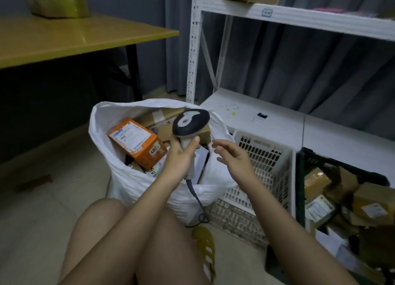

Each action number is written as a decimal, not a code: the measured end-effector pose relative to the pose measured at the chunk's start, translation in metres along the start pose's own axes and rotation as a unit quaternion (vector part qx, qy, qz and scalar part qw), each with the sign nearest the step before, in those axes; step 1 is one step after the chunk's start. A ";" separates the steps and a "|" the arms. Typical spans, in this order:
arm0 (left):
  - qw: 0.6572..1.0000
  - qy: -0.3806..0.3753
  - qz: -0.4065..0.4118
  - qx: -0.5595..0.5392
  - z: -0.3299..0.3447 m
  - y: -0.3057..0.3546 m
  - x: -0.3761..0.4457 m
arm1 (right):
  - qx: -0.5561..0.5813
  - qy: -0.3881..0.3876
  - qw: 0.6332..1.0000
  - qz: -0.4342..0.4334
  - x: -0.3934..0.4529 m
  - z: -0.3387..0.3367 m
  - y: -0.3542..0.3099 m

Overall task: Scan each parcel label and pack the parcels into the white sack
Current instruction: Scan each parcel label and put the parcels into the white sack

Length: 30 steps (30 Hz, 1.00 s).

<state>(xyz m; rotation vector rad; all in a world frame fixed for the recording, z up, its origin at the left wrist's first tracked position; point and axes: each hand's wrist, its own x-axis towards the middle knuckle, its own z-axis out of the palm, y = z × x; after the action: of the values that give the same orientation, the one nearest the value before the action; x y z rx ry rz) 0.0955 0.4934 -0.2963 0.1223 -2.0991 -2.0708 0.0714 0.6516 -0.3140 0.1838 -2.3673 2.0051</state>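
Observation:
The white sack [136, 184] stands open on the floor in front of my knees, with several parcels inside. An orange box with a white label [136, 142] lies on top at the left, and brown cardboard boxes [162, 119] sit behind it. My left hand [181, 152] grips the handle of a grey and black barcode scanner [190, 122], held over the sack's mouth with its cable hanging down. My right hand [233, 156] hovers just right of the scanner, fingers relaxed and holding nothing.
A white perforated basket [265, 156] stands right of the sack. A dark crate [301, 177] at the far right holds several brown parcels [372, 201]. White shelving [277, 15] rises behind. A yellow table [64, 36] with a wrapped parcel [57, 2] is at the upper left.

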 end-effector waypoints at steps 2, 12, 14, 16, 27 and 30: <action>0.998 -0.051 -0.026 -0.010 0.023 -0.002 0.000 | 0.043 -0.027 0.999 0.004 -0.010 -0.011 -0.007; 0.947 -0.280 -0.081 0.133 0.084 0.001 -0.009 | 0.306 0.043 0.936 0.168 -0.026 -0.059 0.033; 0.953 -0.239 -0.041 0.180 0.066 0.001 -0.003 | 0.230 0.094 0.948 0.198 -0.024 -0.064 0.055; 0.961 -0.151 0.004 0.230 0.035 -0.004 0.004 | 0.173 0.142 0.944 0.243 -0.018 -0.063 0.075; 0.843 0.234 -0.005 0.484 -0.133 -0.019 0.035 | 0.013 0.227 0.933 0.277 0.050 -0.014 0.115; 0.867 0.253 -0.054 0.427 -0.151 -0.021 0.047 | -0.015 0.194 0.943 0.269 0.060 0.000 0.117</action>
<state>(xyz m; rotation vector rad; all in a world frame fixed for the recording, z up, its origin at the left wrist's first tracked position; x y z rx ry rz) 0.0768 0.3353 -0.3131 0.8103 -2.4670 -0.8304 -0.0015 0.6663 -0.4226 -0.8687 -2.3389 1.9376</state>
